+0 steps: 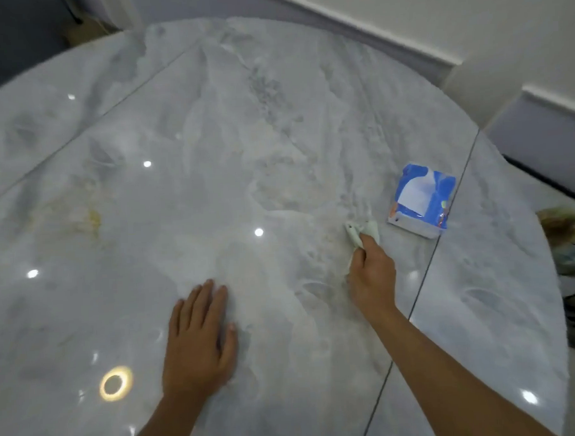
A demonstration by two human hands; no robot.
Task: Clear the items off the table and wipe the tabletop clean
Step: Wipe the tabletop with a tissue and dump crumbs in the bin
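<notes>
A round, glossy grey marble table fills the view. My right hand grips a crumpled white tissue and holds it down on the tabletop right of centre. Just right of the tissue lies a blue and white tissue pack, flat on the table. My left hand rests palm down on the marble near the front, fingers straight. A yellowish smear marks the surface at the left.
Thin seams run across the tabletop at the right and upper left. Beyond the table's right edge sits a dark, cluttered object. A white wall with a skirting board runs behind the table.
</notes>
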